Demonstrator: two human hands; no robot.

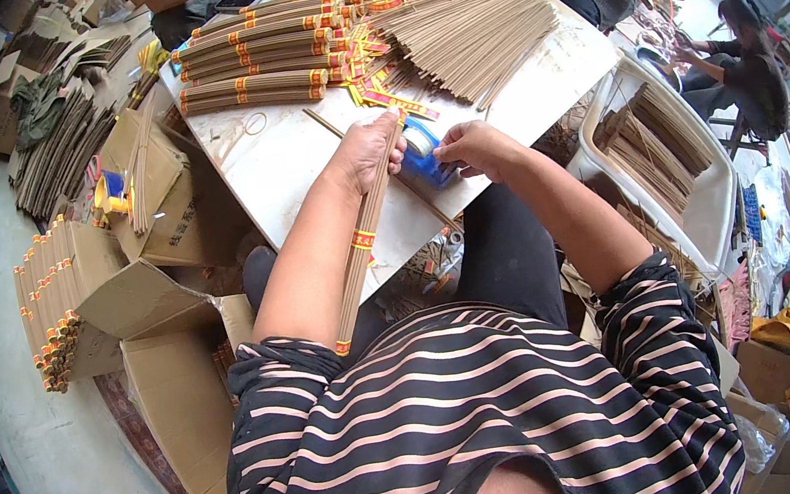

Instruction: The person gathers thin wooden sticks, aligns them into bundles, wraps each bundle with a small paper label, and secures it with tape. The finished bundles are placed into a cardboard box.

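Note:
My left hand [362, 158] is closed round a slim bundle of brown incense sticks [370, 225]. Red and yellow paper bands wrap this bundle, which slants down along my forearm toward my chest. Just right of it, a blue tape dispenser [424, 170] with a roll of tape stands near the table's front edge. My right hand [485, 149] is at the dispenser's right side, thumb and fingers pinched together. What lies between those fingertips is too small to make out. One thin stick [322, 123] lies on the table, partly hidden behind my left hand.
Banded bundles [258, 59] are stacked on the white table [277, 162], beside fanned loose sticks [477, 38] and paper labels [376, 73]. Open cardboard boxes [174, 399] stand at left, a white bin [723, 211] of sticks at right. Other people sit across the table and at far right.

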